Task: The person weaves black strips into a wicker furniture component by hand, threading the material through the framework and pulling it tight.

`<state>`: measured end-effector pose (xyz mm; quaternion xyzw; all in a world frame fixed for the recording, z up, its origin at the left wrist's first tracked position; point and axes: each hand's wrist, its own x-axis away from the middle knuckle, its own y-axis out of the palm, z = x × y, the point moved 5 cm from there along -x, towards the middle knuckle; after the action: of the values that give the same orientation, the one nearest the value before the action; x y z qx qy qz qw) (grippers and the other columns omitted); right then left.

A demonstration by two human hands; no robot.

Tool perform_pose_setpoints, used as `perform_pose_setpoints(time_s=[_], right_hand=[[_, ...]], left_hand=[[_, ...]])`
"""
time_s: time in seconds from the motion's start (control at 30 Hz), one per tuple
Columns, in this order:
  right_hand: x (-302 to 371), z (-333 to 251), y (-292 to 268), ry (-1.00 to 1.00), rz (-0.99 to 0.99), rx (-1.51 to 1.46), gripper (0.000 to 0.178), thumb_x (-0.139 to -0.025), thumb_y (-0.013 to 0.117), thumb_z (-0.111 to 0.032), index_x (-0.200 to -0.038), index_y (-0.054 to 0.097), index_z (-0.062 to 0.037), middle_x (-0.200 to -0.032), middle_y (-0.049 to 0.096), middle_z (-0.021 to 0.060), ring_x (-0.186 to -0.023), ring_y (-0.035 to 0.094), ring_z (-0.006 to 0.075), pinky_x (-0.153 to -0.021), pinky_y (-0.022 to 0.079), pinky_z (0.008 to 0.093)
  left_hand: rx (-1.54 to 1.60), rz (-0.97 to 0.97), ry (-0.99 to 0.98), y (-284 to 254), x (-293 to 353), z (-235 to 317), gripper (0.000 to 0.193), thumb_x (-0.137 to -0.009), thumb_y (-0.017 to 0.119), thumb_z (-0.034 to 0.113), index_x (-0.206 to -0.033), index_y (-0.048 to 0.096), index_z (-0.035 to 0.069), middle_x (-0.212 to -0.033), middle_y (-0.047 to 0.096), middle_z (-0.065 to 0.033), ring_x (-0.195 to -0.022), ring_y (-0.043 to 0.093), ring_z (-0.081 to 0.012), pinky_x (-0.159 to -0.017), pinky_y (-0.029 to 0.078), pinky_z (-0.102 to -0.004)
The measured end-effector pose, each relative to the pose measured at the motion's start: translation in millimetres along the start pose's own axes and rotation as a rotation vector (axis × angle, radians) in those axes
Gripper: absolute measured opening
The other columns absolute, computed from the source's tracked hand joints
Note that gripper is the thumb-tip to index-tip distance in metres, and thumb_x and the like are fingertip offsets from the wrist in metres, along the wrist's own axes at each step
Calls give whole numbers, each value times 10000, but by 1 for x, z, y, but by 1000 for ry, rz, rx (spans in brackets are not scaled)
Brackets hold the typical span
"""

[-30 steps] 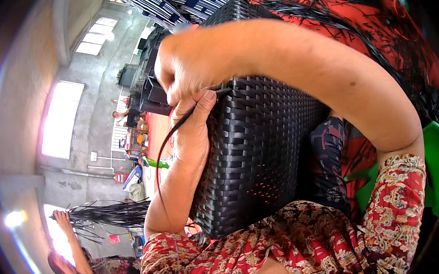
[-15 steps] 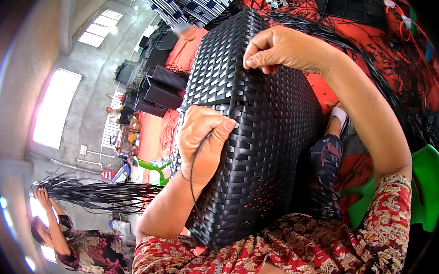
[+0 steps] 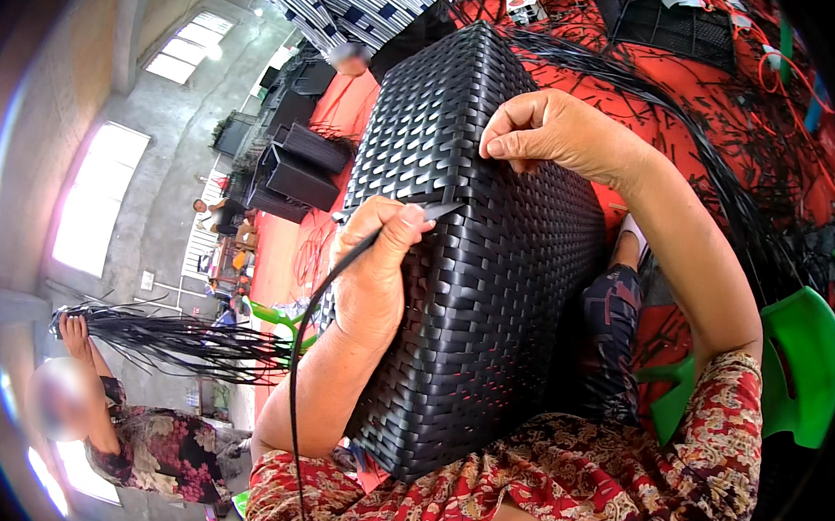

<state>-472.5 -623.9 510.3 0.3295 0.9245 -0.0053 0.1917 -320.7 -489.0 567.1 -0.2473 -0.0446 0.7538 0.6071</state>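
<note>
A large box-shaped piece woven from flat black strips (image 3: 514, 293) leans tilted in front of me, its long corner edge facing up. My left hand (image 3: 375, 268) is closed on a black plastic strip (image 3: 299, 367) beside that edge. The strip's pointed end sticks out past my thumb onto the weave, and its tail hangs down along my forearm to my lap. Farther along the edge, my right hand (image 3: 558, 132) is held in a pinch close to the woven side. What its fingertips hold, if anything, is hidden.
At left, a person (image 3: 162, 445) holds up a bundle of black strips (image 3: 181, 343). Another person in striped clothing (image 3: 354, 11) is at the back. A green chair (image 3: 800, 361) stands at right. Long strips (image 3: 685, 114) and scraps cover the red floor. Dark woven pieces (image 3: 296, 171) stand beyond.
The strip in my left hand now shows its pointed end beyond the thumb, and its tail has swung left. My right hand has moved slightly right and nearer. The view has shifted slightly.
</note>
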Motion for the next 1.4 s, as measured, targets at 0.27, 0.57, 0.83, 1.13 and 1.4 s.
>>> perform_pose_setpoints(time_s=[0.27, 0.57, 0.83, 1.13, 1.4], right_hand=[[-33, -39, 47, -377, -208, 769, 193, -747, 640, -172, -868, 687, -30, -822, 599, 97, -806, 576, 214, -714, 448, 305], [-62, -15, 70, -79, -542, 1025, 174, -700, 649, -153, -814, 677, -25, -682, 626, 123, -621, 578, 228, -587, 446, 363], [-65, -11, 44, 26, -365, 908, 235, -682, 634, -195, -658, 593, 35, -579, 560, 107, -529, 499, 197, -496, 389, 369], [-63, 7, 26, 206, -169, 276, 172, -814, 650, -151, -730, 533, -58, -657, 606, 33, -575, 624, 121, -493, 485, 245], [-64, 15, 41, 164, -73, 184, 162, -813, 645, -136, -736, 544, -36, -676, 640, 71, -572, 637, 129, -457, 445, 240]], left_hand=[[330, 98, -40, -4, -2, -12, 170, -850, 633, 155, -784, 611, 1, -747, 566, -39, -724, 522, -128, -744, 428, -281], [392, 109, -146, 3, -12, -49, 197, -840, 652, 173, -869, 621, -20, -766, 595, -42, -720, 546, -119, -699, 410, -263], [410, 73, -137, 12, -24, -46, 193, -874, 611, 199, -918, 624, 12, -777, 604, -59, -628, 526, -124, -565, 393, -230], [560, -159, -96, 20, -31, -40, 114, -861, 602, 77, -931, 542, 10, -967, 623, -138, -882, 633, -241, -812, 522, -336], [333, 11, -131, 0, -27, -45, 144, -841, 642, 100, -923, 610, -15, -775, 621, -81, -629, 606, -157, -520, 485, -239]])
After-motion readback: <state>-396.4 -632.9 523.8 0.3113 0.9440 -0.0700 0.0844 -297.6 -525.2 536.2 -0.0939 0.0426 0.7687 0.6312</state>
